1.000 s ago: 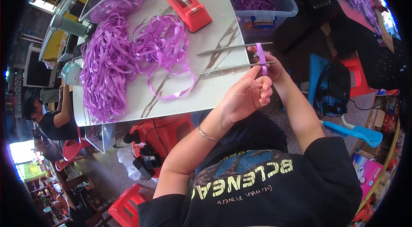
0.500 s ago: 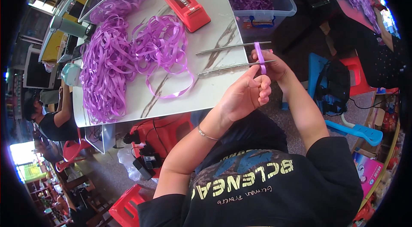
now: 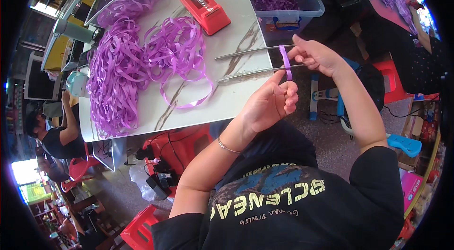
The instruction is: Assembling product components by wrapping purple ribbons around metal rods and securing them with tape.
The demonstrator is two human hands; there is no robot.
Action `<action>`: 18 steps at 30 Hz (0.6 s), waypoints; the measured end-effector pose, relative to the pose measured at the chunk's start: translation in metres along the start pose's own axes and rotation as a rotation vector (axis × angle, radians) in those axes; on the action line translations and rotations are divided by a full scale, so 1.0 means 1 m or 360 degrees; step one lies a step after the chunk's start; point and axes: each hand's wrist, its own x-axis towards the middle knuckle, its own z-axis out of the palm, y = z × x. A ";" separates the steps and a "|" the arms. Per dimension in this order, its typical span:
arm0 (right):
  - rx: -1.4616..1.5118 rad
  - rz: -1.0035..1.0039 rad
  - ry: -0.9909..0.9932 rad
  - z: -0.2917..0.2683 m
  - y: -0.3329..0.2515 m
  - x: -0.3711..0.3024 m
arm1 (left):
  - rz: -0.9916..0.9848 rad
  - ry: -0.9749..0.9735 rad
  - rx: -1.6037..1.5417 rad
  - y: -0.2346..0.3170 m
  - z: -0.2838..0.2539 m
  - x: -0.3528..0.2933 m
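Two thin metal rods [image 3: 246,76] reach past the table's right edge, roughly parallel. A short purple ribbon [image 3: 285,61] spans both near their outer ends. My left hand [image 3: 269,105] is below the nearer rod, fingers curled, with a fingertip and thumb pressed at the ribbon's lower end. Beside the rod ends, my right hand [image 3: 319,56] has its thumb raised apart from its fingers, which lie close to the ribbon and rods; I see nothing held in it. A loose tangle of purple ribbon [image 3: 175,46] lies left of the rods.
A larger ribbon heap [image 3: 116,75] covers the left side of the marble-patterned table [image 3: 227,103]. Behind the rods stands a red tape dispenser [image 3: 203,8]. A clear bin [image 3: 309,8] of purple pieces is beyond the table edge. Another person [image 3: 59,139] is at far left.
My right hand has moved up and to the right, off the ribbon's lower part, and its thumb has spread away. My left hand has stayed almost still at the ribbon.
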 end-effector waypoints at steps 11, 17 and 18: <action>-0.0960 -0.0258 0.0160 0.008 -0.024 0.001 | 0.0010 0.0081 0.0072 0.000 0.006 -0.001; -0.1146 -0.0226 0.0163 0.012 -0.034 0.000 | -0.0001 0.0037 0.0031 0.000 0.002 0.000; -0.1232 -0.0214 0.0207 0.014 -0.036 0.000 | -0.0004 0.0002 -0.0005 0.000 0.000 0.000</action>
